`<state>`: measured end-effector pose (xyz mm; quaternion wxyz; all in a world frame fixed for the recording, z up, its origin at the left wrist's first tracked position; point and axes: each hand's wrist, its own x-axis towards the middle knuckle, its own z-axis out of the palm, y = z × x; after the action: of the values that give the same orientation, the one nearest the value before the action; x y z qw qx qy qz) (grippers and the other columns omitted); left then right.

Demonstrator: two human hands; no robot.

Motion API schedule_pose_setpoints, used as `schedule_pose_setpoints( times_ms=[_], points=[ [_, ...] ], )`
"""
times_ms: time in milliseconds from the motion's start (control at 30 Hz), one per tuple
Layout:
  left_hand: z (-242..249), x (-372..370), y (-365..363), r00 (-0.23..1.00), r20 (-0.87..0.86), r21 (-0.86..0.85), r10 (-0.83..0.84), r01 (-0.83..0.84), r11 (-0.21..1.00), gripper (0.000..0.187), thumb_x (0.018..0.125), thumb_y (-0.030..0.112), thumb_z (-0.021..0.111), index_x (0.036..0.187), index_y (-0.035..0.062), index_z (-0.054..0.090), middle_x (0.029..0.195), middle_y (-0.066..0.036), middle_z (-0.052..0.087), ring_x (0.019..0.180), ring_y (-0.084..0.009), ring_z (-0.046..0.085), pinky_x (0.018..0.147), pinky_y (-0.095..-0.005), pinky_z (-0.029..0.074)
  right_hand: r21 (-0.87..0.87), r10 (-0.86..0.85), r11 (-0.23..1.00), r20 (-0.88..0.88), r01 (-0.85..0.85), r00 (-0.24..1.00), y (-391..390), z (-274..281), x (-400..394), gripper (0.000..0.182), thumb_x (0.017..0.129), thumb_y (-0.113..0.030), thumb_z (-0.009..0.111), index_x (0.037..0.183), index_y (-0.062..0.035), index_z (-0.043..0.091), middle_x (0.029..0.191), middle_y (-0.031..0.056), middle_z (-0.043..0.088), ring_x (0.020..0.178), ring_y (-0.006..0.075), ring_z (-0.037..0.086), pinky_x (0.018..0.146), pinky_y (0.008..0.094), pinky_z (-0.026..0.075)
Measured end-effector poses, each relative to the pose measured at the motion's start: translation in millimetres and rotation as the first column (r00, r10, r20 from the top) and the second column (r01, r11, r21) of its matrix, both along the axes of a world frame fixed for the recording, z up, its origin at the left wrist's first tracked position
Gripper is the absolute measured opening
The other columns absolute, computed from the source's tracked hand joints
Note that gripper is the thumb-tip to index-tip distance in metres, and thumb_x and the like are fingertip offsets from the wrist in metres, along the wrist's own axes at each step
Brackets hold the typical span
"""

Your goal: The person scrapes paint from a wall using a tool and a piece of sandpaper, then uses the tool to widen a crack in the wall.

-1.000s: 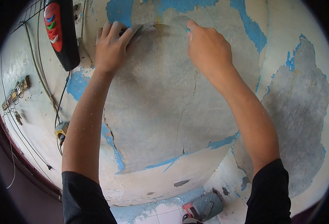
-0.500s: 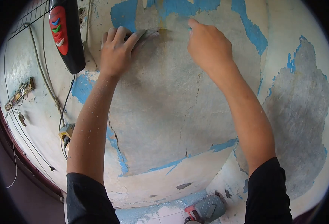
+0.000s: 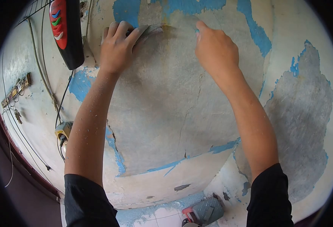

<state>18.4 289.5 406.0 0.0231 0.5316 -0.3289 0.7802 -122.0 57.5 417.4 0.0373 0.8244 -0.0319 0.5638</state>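
On the upper wall, my left hand [image 3: 116, 49] is closed round a dark, flat piece that its fingers mostly hide; a thin grey edge shows beside the thumb. To its right, my right hand [image 3: 217, 47] grips a scraper, with a bit of teal handle at the fingers and a greyish blade [image 3: 190, 19] against the wall, blurred. Both hands are at a bare grey patch of wall [image 3: 155, 94] with cracks and blue paint remnants [image 3: 196, 5] along its top edge. White dust specks lie on the left forearm.
A black and red device [image 3: 66, 34] hangs at the upper left. Below it are cables, a socket [image 3: 63, 129] with a plug, and a key rack [image 3: 17, 90]. A grey and red tool [image 3: 208, 210] lies on the tiled floor. Another grey patch [image 3: 302, 125] is at the right.
My right hand has moved slightly right with the scraper. My left hand has stayed at nearly the same place on the wall. The view has shifted a little.
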Motion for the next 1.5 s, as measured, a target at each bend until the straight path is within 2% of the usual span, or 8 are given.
schedule_pose_setpoints(
  times_ms=[100,167,600,667,900,1067,1300,1500],
  points=[
    [2.2,0.0,0.7,1.0,0.012,0.007,0.014,-0.014,1.0,0.038,0.088,0.026,0.08,0.125,0.0222,0.074,0.1,-0.003,0.061,0.097,-0.0279,0.059,0.085,-0.0424,0.05,-0.031,-0.047,0.998,-0.034,0.046,0.998,8.2,-1.5,-8.5,0.031,0.107,-0.02,0.056,0.134,-0.01,0.066,0.097,0.0222,0.077,0.094,0.0414,0.076,0.08,0.0531,0.06],
    [3.2,1.6,2.5,0.999,0.021,0.021,0.028,-0.029,0.999,0.038,0.088,0.026,0.08,0.125,0.0224,0.074,0.1,-0.003,0.061,0.096,-0.0278,0.059,0.085,-0.0424,0.05,0.01,-0.041,0.999,-0.087,0.042,0.995,7.3,3.2,-4.2,0.044,0.098,-0.005,0.055,0.14,-0.009,0.065,0.098,0.0211,0.078,0.092,0.0372,0.078,0.078,0.0465,0.064],
    [0.6,-0.4,1.1,0.999,-0.024,0.001,0.027,-0.027,1.0,0.039,0.088,0.025,0.079,0.126,0.0234,0.073,0.102,-0.003,0.06,0.099,-0.028,0.059,0.087,-0.0428,0.048,-0.022,0.008,1.0,0.03,-0.008,1.0,10.5,5.6,-0.9,0.045,0.097,-0.003,0.054,0.141,-0.0094,0.065,0.101,0.0203,0.078,0.096,0.0363,0.078,0.079,0.0473,0.064],
    [1.8,-0.8,3.2,1.0,-0.011,0.001,0.029,-0.029,1.0,0.04,0.087,0.025,0.079,0.127,0.0236,0.073,0.102,-0.003,0.06,0.099,-0.0282,0.059,0.088,-0.043,0.048,0.029,-0.019,0.999,-0.077,0.021,0.997,16.9,1.3,-8.6,0.047,0.096,-0.003,0.054,0.142,-0.0098,0.064,0.101,0.0215,0.078,0.096,0.0367,0.078,0.08,0.0478,0.064],
    [-0.3,-0.8,0.7,1.0,-0.021,-0.002,0.013,-0.013,1.0,0.037,0.089,0.025,0.078,0.126,0.0238,0.073,0.101,-0.002,0.06,0.098,-0.0273,0.058,0.087,-0.0426,0.049,0.051,0.071,0.996,0.006,-0.071,0.997,14.4,13.2,-2.4,0.051,0.095,-0.002,0.055,0.144,-0.0103,0.062,0.102,0.0239,0.077,0.095,0.0385,0.078,0.081,0.0489,0.064],
    [-1.9,-1.4,-0.9,1.0,-0.015,-0.002,0.018,-0.018,1.0,0.036,0.088,0.024,0.079,0.125,0.0236,0.074,0.1,-0.003,0.061,0.098,-0.0274,0.059,0.087,-0.0423,0.049,0.055,-0.01,0.998,-0.025,0.011,1.0,10.1,14.2,15.2,0.05,0.096,-0.002,0.054,0.145,-0.0096,0.061,0.103,0.0225,0.078,0.097,0.0378,0.078,0.083,0.05,0.063],
    [2.4,-1.3,1.6,1.0,-0.014,0.007,0.003,-0.002,1.0,0.037,0.088,0.024,0.079,0.125,0.0223,0.074,0.101,-0.003,0.061,0.099,-0.0275,0.059,0.088,-0.0423,0.049,0.091,0.015,0.996,-0.118,-0.004,0.993,16.5,4.3,-5.2,0.05,0.097,-0.004,0.054,0.146,-0.009,0.06,0.102,0.0217,0.078,0.096,0.0371,0.078,0.081,0.0484,0.063],
    [1.1,-1.9,1.3,0.999,-0.035,0.019,-0.001,0.002,1.0,0.039,0.087,0.023,0.079,0.126,0.0217,0.074,0.102,-0.004,0.061,0.099,-0.0284,0.059,0.089,-0.043,0.049,0.088,0.084,0.993,0.015,-0.085,0.996,11.5,8.4,-3.2,0.051,0.097,-0.005,0.055,0.148,-0.0097,0.06,0.102,0.0217,0.078,0.095,0.0369,0.078,0.081,0.0482,0.063]
  ],
)
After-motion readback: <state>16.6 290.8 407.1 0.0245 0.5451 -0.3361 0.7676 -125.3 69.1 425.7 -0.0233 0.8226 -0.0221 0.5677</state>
